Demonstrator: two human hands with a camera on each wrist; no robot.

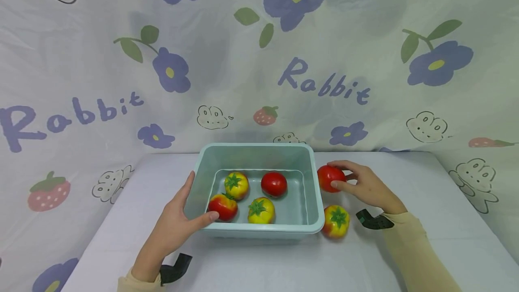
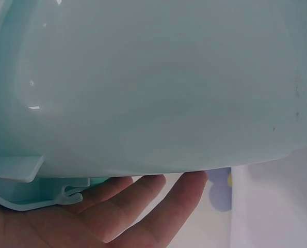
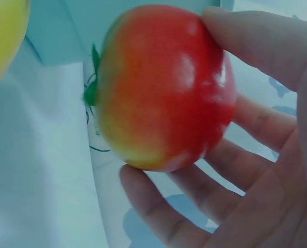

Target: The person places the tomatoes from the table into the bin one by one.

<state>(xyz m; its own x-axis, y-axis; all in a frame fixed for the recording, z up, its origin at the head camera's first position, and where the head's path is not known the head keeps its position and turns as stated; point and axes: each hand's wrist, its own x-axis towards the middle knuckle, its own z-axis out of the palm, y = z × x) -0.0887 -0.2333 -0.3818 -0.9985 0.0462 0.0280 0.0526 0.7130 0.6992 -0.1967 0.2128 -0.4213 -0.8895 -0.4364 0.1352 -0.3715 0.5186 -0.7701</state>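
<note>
The right hand (image 1: 366,187) pinches a red tomato (image 1: 330,177) beside the right wall of the bin (image 1: 284,228); its glossy skin could slip, perhaps knocking the yellow-red tomato (image 1: 336,222) on the bench (image 1: 263,265). The left hand (image 1: 174,222) grips the bin's left side.

The left hand (image 1: 176,221) is spread, its thumb (image 1: 202,221) held well apart from the almost straight fingers (image 1: 188,188). The right hand (image 1: 368,187) makes a grip, thumb opposite the fingers; its forearm (image 1: 417,251) slants inward.
</note>
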